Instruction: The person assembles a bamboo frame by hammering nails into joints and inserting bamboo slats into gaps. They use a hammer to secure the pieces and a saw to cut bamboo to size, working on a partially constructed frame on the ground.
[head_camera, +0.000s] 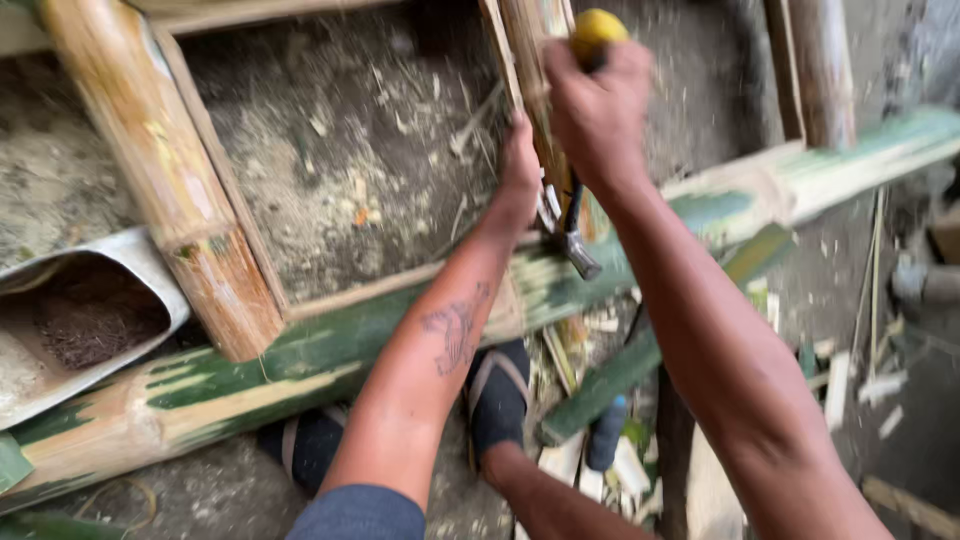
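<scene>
My right hand (598, 112) grips the yellow handle of a hammer (574, 245), whose metal head hangs low by a long green bamboo pole (300, 365). My left hand (520, 165) holds a thin upright bamboo slat (528, 50) just left of the hammer, close to the pole. The picture is blurred with motion, so I cannot see whether the hammer head touches the pole.
A thick tan bamboo post (165, 170) leans at the left over dusty ground. A grey sack (140, 265) of dark material lies at the left edge. A sandalled foot (497, 395) stands below the pole. Green offcuts and splinters (620, 370) litter the right side.
</scene>
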